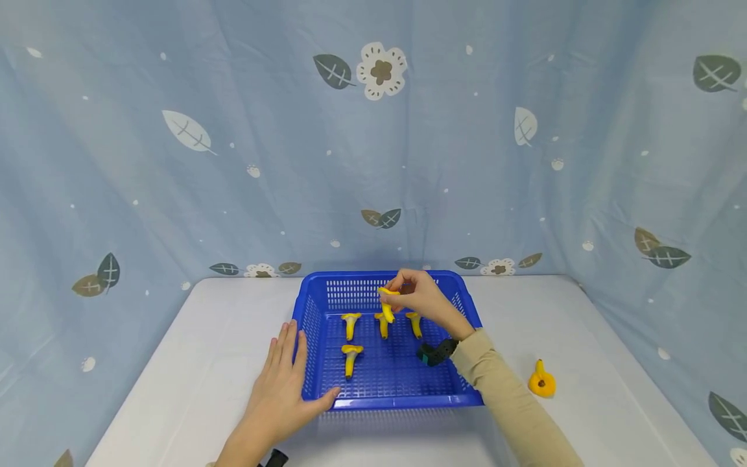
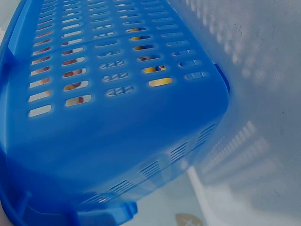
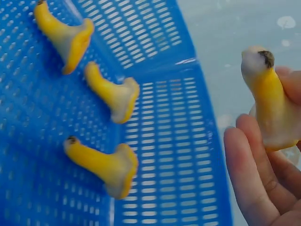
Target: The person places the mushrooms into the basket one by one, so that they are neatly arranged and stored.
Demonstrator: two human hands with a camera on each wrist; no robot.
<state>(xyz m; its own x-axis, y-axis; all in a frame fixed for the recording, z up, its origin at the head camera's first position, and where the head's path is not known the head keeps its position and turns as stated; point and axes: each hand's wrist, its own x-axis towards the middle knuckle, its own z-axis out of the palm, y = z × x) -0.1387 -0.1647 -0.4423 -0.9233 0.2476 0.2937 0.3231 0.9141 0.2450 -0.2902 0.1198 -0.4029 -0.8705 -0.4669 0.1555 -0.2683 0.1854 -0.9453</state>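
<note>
My right hand (image 1: pixel 419 295) pinches a yellow mushroom (image 1: pixel 388 309) between thumb and fingers, above the far part of a blue plastic basket (image 1: pixel 397 403). In the right wrist view the held mushroom (image 3: pixel 265 101) has a pale, dark-tipped stem end pointing up. Three similar mushrooms lie in a row at the basket's back, such as the left one (image 1: pixel 350 325); another mushroom (image 1: pixel 350 360) lies nearer on the left. My left hand (image 1: pixel 283 383) is spread with straight fingers at the basket's left front corner. The left wrist view shows the basket's slotted wall (image 2: pixel 113 127), not the fingers.
On the white table (image 1: pixel 227 324), right of the basket, lies another yellow mushroom (image 1: pixel 542 383), its stem pointing away. A blue curtain (image 1: pixel 280 175) with leaf and flower prints hangs behind and along both sides.
</note>
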